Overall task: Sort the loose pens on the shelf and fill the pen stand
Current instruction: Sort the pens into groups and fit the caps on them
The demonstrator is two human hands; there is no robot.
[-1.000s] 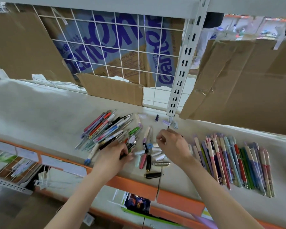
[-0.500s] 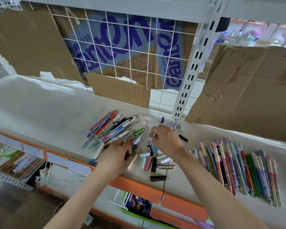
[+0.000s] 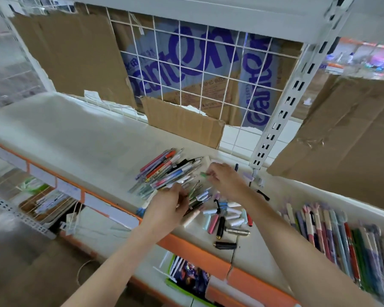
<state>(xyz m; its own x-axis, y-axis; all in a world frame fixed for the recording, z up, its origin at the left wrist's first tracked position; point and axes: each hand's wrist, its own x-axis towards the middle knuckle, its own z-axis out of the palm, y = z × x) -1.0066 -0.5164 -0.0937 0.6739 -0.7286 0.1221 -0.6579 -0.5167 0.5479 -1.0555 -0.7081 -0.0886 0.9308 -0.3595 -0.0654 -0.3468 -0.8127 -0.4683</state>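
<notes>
Hands: two are seen, both over the white shelf.
Pen groups: two are counted, a loose heap of pens at centre and a sorted row of pens laid side by side at the right; single pens cannot be counted.
Loose caps: about a dozen are scattered between the groups; a black cap lies apart near the orange shelf edge.
Left hand: fingers are curled around several pens at the heap's near edge.
Right hand: a small green piece is pinched at the fingertips.
Pens: thin barrels, pink, red, blue, green, black.
</notes>
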